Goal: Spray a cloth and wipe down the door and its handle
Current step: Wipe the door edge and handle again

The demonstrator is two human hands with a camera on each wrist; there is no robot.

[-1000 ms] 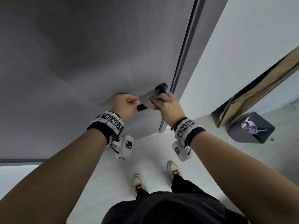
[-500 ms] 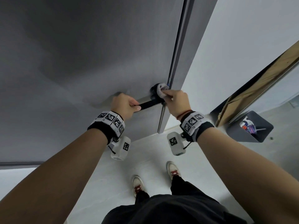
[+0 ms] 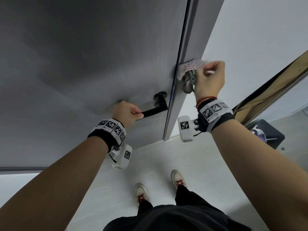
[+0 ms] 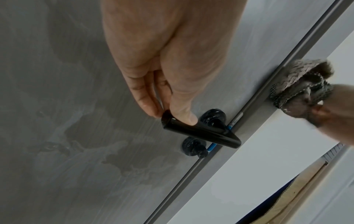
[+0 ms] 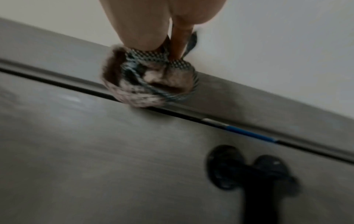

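A grey door [image 3: 86, 64] fills the upper left of the head view, streaked with damp patches [image 4: 91, 136]. Its black lever handle [image 3: 154, 111] juts out near the door's right edge. My left hand [image 3: 127, 112] pinches the free end of the lever [image 4: 199, 134] between thumb and fingers. My right hand [image 3: 209, 79] grips a bunched patterned cloth [image 3: 189, 67] and presses it against the door's edge and frame [image 5: 210, 89], above the handle. The cloth [image 5: 149, 81] is blurred in the right wrist view.
A white wall [image 3: 258, 39] stands right of the door frame. A dark bin [image 3: 268, 134] holding a spray bottle sits on the floor at right, beside a leaning wooden board [image 3: 273, 84]. My shoes [image 3: 141, 192] stand on the pale floor below.
My right hand with the cloth has left the handle's rosette and moved up and right along the door edge. My left hand keeps hold of the lever's end.
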